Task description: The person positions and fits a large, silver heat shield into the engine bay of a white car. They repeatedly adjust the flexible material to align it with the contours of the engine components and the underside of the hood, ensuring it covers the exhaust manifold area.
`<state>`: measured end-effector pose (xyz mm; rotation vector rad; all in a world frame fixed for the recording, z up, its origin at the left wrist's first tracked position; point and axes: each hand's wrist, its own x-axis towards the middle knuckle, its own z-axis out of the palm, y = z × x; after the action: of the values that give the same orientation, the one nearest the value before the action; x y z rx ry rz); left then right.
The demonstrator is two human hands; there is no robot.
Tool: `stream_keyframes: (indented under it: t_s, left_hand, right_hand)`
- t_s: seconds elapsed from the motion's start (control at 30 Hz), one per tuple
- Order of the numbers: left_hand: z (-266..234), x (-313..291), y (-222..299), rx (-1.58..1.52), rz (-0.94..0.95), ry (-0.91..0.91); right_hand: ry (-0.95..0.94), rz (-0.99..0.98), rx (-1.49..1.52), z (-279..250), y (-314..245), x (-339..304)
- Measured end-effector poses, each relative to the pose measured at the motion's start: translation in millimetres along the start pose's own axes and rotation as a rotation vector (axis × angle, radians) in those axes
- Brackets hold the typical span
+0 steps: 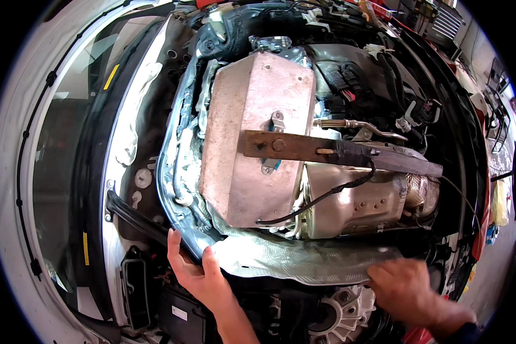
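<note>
A long silver embossed heat shield lies along the near side of the engine. My right hand is closed at its right end, fingers curled on its edge; the fingertips are partly hidden. Near the shield's left corner, my left hand has its thumb and fingers spread. They reach around the near corner of a blue-grey metal frame, beside the end of a black brace bar. Whether those fingers touch the frame, I cannot tell.
A flat metal plate covers the engine's middle, crossed by a rusty bar with black wrapping. A bronze-coloured metal cover sits right of it. Nearer me are a ribbed metal housing and a black box. The windscreen is left.
</note>
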<state>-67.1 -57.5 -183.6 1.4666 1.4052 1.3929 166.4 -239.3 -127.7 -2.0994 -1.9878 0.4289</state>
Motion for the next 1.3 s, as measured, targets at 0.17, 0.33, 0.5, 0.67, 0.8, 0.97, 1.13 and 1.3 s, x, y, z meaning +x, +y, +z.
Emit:
stream_keyframes:
  t_s: [0.17,0.33,0.5,0.67,0.8,0.97,1.13,1.3]
  left_hand:
    - [3.0,-1.2,11.8,-0.050,-0.062,0.023]
    - [1.6,0.1,6.1,-0.009,0.010,-0.012]
    - [6.2,3.4,9.9,-0.110,-0.060,0.010]
    - [2.2,6.6,12.0,-0.133,-0.103,0.081]
    - [4.5,5.4,7.2,-0.119,-0.080,0.065]
    - [-2.8,3.5,0.8,-0.300,-0.164,0.133]
    - [0.7,4.1,10.5,-0.347,-0.111,0.157]
    - [7.5,4.0,11.2,-0.120,-0.067,0.159]
  right_hand:
    - [0.009,-0.176,0.077,-8.5,40.8,5.9]
    - [-0.175,-0.306,0.173,-2.1,61.9,2.5]
    - [-0.196,-0.237,0.207,-11.1,58.6,22.2]
    - [-0.132,-0.167,0.127,-6.6,42.7,16.4]
    - [-0.114,-0.069,-0.100,-9.2,13.1,2.0]
    - [-0.068,-0.214,-0.087,-8.8,16.5,6.0]
    - [0.032,-0.199,-0.025,-26.7,15.4,1.8]
    - [0.031,-0.229,-0.046,1.3,52.9,11.3]
